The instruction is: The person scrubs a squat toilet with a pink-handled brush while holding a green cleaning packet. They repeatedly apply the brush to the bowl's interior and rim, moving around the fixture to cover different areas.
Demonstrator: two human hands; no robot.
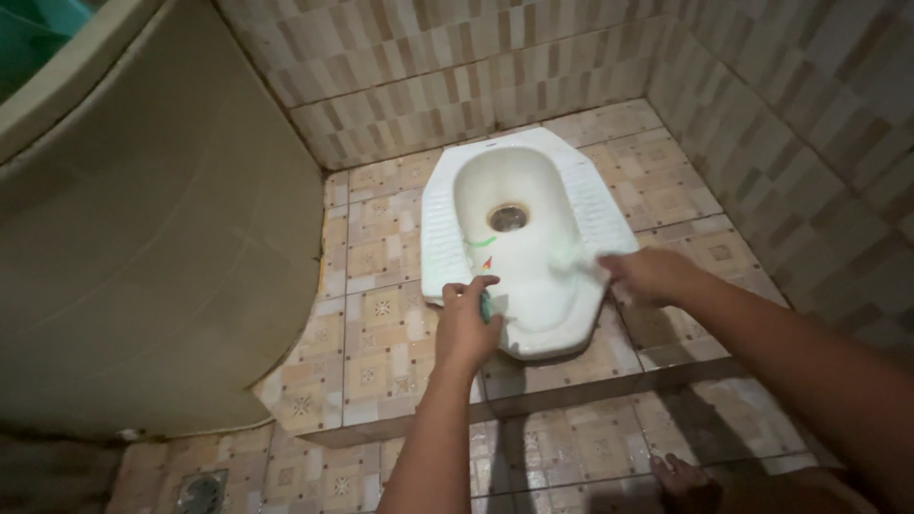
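A white squat toilet pan (pixel 581 186) is set in a raised tiled platform, with its drain hole (pixel 507 218) in the middle. My left hand (pixel 466 322) is closed around a white bottle (pixel 486 271) with green and orange marks, held over the near part of the bowl. My right hand (pixel 652 274) is at the pan's right rim, gripping a pale, motion-blurred brush (pixel 579 259) that reaches into the bowl. What kind of head the brush has is too blurred to tell.
A large beige curved water basin (pixel 152 247) fills the left side. Tiled walls (pixel 762 114) close in behind and to the right. The platform's step edge (pixel 571 395) runs across below the pan. A floor drain (pixel 202 491) and my foot (pixel 681 476) are on the lower floor.
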